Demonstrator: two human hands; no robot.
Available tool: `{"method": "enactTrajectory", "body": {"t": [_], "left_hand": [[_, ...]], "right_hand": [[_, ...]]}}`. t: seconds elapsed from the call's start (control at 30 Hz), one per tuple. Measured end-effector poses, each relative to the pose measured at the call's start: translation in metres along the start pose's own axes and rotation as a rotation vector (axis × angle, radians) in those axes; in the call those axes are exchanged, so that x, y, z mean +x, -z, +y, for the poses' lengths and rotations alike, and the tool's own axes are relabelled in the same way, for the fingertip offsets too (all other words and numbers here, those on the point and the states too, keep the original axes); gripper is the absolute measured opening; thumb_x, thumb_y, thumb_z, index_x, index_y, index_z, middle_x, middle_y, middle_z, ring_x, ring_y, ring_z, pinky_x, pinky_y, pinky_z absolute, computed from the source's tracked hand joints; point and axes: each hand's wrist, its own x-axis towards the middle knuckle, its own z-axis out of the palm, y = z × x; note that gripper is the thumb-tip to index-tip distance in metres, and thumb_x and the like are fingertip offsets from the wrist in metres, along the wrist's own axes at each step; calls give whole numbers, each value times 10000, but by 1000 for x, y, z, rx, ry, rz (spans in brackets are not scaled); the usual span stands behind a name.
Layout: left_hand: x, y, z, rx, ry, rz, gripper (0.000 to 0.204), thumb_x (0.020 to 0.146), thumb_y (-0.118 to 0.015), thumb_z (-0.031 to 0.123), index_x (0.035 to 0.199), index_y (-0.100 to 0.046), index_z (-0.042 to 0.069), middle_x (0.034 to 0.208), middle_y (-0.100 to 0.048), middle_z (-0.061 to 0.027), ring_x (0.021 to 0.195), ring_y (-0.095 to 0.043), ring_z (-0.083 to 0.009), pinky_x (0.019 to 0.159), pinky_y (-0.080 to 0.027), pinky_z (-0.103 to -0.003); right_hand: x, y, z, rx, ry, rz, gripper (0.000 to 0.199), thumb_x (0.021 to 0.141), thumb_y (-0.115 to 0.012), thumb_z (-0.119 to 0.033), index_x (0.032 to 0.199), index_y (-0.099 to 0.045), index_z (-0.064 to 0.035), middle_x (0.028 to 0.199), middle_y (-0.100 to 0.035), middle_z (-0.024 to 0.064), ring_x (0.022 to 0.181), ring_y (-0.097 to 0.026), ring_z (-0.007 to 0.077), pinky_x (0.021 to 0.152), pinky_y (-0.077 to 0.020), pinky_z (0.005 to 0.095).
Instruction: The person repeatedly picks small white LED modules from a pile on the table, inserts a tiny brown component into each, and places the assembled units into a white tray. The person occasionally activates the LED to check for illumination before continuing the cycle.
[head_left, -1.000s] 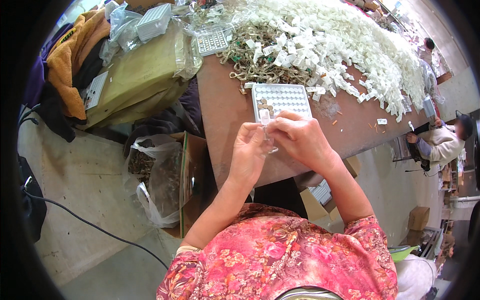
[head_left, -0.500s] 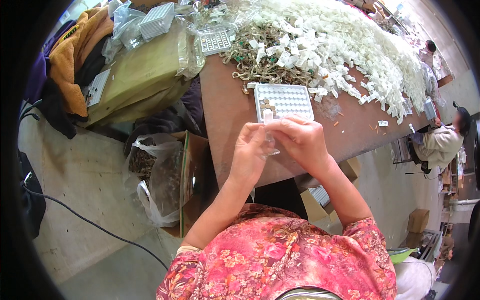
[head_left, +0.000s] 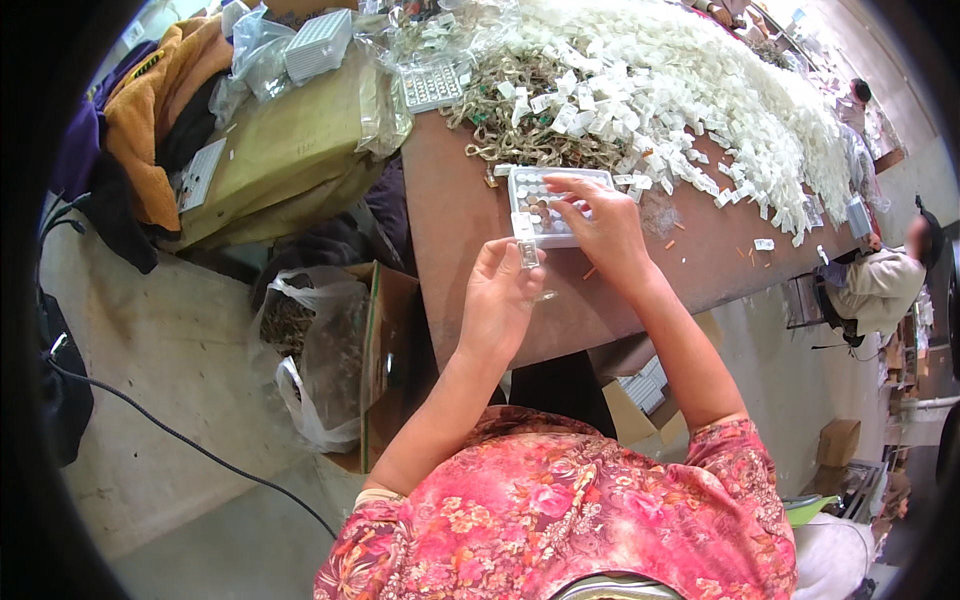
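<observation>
My left hand (head_left: 498,300) pinches a small clear plastic packet with a white label top (head_left: 526,242), held upright just in front of the tray. A white tray with rows of small wells (head_left: 518,180) lies near the table's front edge. Several brown coin-like discs (head_left: 537,212) sit in its left part. Over the tray reaches my right hand (head_left: 606,228), its thumb and fingers apart above the wells beside the discs; nothing shows between them. Below my left fingers is another small clear piece (head_left: 545,296); whether it touches the hand I cannot tell.
A large heap of white-labelled packets (head_left: 700,100) covers the table's far side, beside a tangle of brownish strips (head_left: 500,120). Small orange sticks (head_left: 670,245) lie to the right. At left stand an open carton (head_left: 385,350) and a plastic bag (head_left: 310,350). Another person (head_left: 885,285) sits far right.
My right hand has left the packet and moved forward over the tray. My left hand still holds the packet, now slightly further left and lower.
</observation>
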Motion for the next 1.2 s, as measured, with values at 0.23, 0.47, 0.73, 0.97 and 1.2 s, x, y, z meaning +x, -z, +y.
{"method": "enactTrajectory", "body": {"t": [0.23, 0.47, 0.73, 0.97, 1.2], "left_hand": [[0, -3, 1, -11, 6, 64, 162, 942, -610, 164, 1066, -543, 84, 957, -630, -111, 803, -610, -164, 699, -508, -239], [1, -2, 1, -7, 1, 43, 158, 952, -586, 136, 1086, -531, 74, 976, -633, -80, 820, -627, -131, 691, -532, -208], [-1, -6, -1, 72, -28, 82, 147, 941, -608, 133, 1063, -546, 80, 958, -637, -58, 781, -624, -148, 709, -522, -253], [-1, -2, -2, 143, -3, 45, 152, 941, -609, 131, 1065, -545, 72, 965, -638, -60, 775, -630, -150, 709, -528, -268], [-1, 1, -5, 61, -77, 30, 173, 946, -602, 135, 1080, -528, 55, 1049, -622, -88, 922, -626, -175, 799, -532, -313]], "right_hand": [[18, -12, 16, -6, -10, -143, 189, 804, -677, -45, 988, -712, -69, 890, -725, 75, 773, -693, 161, 720, -544, 290], [2, 9, -14, 261, -73, -30, 190, 773, -684, 15, 961, -690, -9, 834, -704, 59, 765, -671, 103, 718, -532, 251], [-25, 4, -36, 171, 132, -21, 266, 767, -705, 7, 1022, -687, -67, 817, -683, 72, 738, -673, 171, 677, -550, 284], [-19, 17, -36, 98, 81, -196, 229, 803, -661, -69, 1031, -643, -82, 827, -666, 108, 747, -672, 278, 645, -537, 354], [-42, -11, -33, -152, 492, 149, 331, 665, -685, -39, 994, -650, -57, 884, -676, 78, 824, -676, 253, 742, -548, 368]]}}
